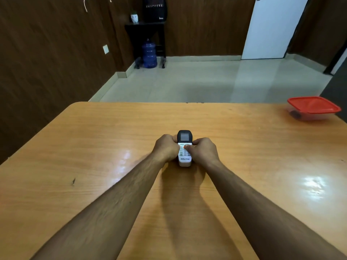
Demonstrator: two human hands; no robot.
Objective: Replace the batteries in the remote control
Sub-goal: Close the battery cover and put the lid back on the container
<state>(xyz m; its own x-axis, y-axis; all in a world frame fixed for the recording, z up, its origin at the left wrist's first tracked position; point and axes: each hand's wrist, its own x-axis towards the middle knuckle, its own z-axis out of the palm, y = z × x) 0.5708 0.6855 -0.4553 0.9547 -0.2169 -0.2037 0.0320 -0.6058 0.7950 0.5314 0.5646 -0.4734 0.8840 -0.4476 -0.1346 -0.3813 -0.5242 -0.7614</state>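
fingers [195,142] round smooth oblong remote [184,147]

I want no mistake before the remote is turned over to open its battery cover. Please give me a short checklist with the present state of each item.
1. Left hand grips remote: ok.
2. Right hand grips remote: ok.
3. Button side faces up, so the battery cover is not reachable: not ok.
4. New batteries in sight on the table: not ok.
5. Contents of the red-lidded container: cannot tell.
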